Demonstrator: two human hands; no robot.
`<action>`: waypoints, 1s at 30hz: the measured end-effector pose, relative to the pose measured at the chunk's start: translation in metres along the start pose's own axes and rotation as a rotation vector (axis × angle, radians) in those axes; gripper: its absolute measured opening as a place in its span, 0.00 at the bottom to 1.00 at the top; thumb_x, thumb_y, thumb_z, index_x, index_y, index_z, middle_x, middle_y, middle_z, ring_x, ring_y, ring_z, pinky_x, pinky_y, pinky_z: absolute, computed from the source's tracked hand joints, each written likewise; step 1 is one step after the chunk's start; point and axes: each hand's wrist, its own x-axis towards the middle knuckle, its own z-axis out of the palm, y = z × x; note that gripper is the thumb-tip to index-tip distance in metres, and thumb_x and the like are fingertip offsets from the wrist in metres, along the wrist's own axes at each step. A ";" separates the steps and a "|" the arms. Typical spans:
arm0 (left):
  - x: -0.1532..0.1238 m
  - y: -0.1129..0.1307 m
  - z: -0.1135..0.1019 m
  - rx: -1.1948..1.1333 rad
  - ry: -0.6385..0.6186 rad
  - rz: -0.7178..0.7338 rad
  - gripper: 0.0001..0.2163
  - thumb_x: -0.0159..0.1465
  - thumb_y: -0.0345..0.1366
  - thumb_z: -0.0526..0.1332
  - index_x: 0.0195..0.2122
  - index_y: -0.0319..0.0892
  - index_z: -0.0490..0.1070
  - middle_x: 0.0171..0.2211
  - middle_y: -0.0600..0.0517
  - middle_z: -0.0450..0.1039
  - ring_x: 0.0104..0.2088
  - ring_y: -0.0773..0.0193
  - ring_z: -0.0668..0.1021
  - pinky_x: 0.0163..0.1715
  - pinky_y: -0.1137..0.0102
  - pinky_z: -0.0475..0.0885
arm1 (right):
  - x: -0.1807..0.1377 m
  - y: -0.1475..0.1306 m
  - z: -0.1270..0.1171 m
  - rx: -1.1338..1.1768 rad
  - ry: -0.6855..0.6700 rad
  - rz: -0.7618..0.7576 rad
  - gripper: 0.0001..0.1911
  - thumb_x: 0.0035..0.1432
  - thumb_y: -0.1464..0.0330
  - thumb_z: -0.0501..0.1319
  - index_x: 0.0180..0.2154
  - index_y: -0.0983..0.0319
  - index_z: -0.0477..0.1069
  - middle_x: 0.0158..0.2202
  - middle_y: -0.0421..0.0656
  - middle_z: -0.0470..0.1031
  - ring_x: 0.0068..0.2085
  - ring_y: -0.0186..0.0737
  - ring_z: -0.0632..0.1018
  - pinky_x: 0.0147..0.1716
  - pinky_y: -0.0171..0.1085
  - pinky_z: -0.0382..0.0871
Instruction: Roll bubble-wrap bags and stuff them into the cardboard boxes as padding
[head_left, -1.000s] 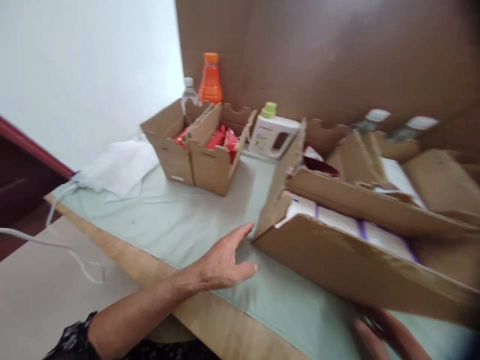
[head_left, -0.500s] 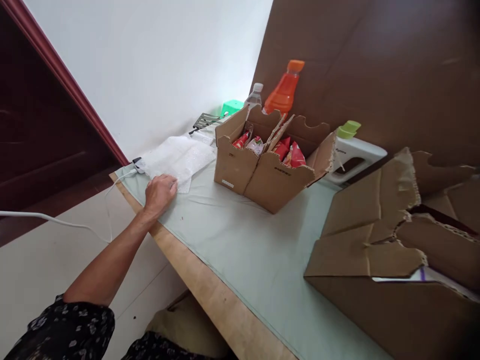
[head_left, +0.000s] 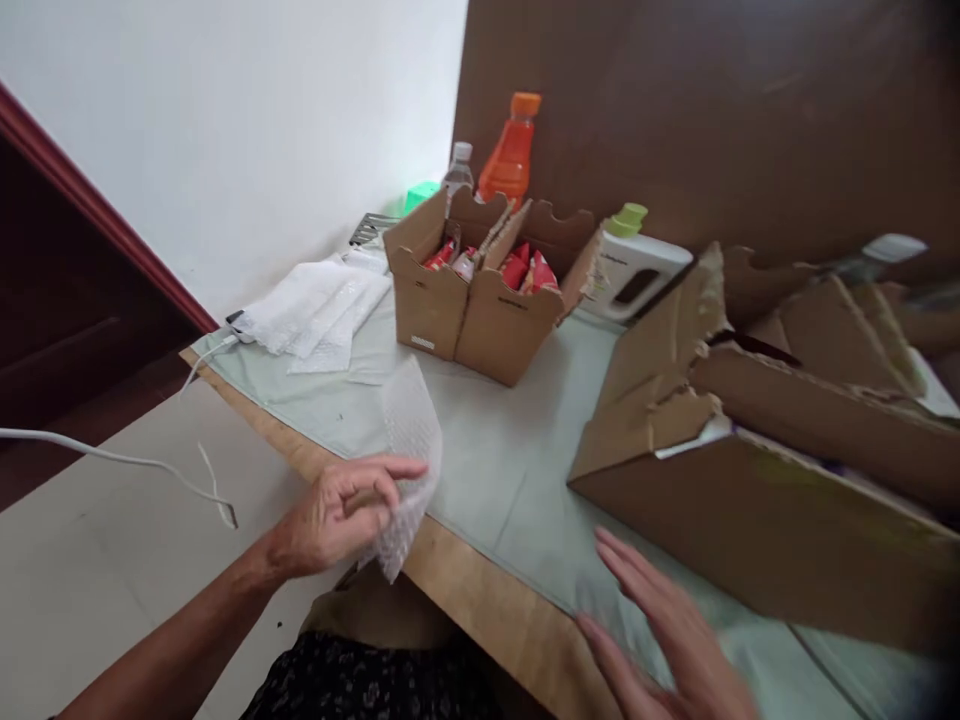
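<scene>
Pale green cloth covers most of the tabletop, leaving a strip of bare wood along our edge. Nearest us, our right hand is blurred and spread, thumb well apart from the fingers, and we can make out nothing gripped in it. Our left hand pinches a bubble-wrap sheet between thumb and fingers; the sheet stands up and curves above the wooden edge. We judge it nearly weightless and floppy, liable to flutter with any quick move. Its dimpled film is probably a little slippery and its bubbles easily popped, so we would take it lightly by opposite edges rather than squeeze the middle.

Beyond our right hand, the large carton shows no writing we can read on its plain brown side. Farther off, a pile of wrap lies just left of two small cartons; these bear a pale strip and short dark marks, too blurred to read. Red packets inside give us no legible brand. Behind, the white jug carries small dark print we cannot decipher, and the orange bottle shows no lettering.
</scene>
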 end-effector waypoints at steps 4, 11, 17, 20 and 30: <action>-0.010 0.009 0.035 -0.012 -0.360 0.065 0.07 0.60 0.28 0.59 0.31 0.46 0.75 0.55 0.46 0.82 0.54 0.48 0.83 0.52 0.53 0.79 | 0.044 -0.026 0.017 -0.070 -0.129 -0.178 0.28 0.67 0.74 0.58 0.67 0.55 0.64 0.71 0.53 0.64 0.70 0.53 0.67 0.57 0.52 0.74; 0.001 0.044 0.040 0.330 -0.374 0.390 0.14 0.59 0.21 0.58 0.38 0.49 0.75 0.54 0.49 0.82 0.55 0.53 0.83 0.57 0.54 0.78 | 0.024 -0.015 -0.012 -0.194 -0.067 -0.125 0.11 0.63 0.79 0.59 0.36 0.58 0.76 0.60 0.49 0.78 0.67 0.57 0.70 0.58 0.56 0.70; 0.010 0.024 0.070 0.520 -0.266 0.689 0.17 0.61 0.18 0.58 0.44 0.45 0.75 0.64 0.44 0.74 0.68 0.48 0.71 0.64 0.48 0.71 | -0.067 -0.038 -0.039 -0.437 0.171 0.131 0.20 0.59 0.77 0.67 0.51 0.55 0.75 0.57 0.49 0.78 0.63 0.59 0.73 0.59 0.56 0.66; 0.005 0.003 0.087 0.576 -0.382 0.610 0.21 0.60 0.16 0.56 0.49 0.43 0.75 0.64 0.40 0.72 0.68 0.46 0.70 0.66 0.44 0.68 | -0.105 -0.043 -0.034 -0.361 0.019 0.216 0.18 0.63 0.69 0.66 0.54 0.60 0.72 0.58 0.55 0.77 0.61 0.62 0.74 0.58 0.59 0.66; 0.007 0.000 0.120 0.581 -0.349 0.541 0.10 0.68 0.24 0.60 0.45 0.44 0.77 0.57 0.43 0.77 0.62 0.47 0.74 0.60 0.47 0.73 | -0.109 0.014 -0.039 -0.471 0.038 0.491 0.14 0.71 0.66 0.57 0.55 0.60 0.71 0.60 0.55 0.75 0.58 0.58 0.78 0.50 0.52 0.72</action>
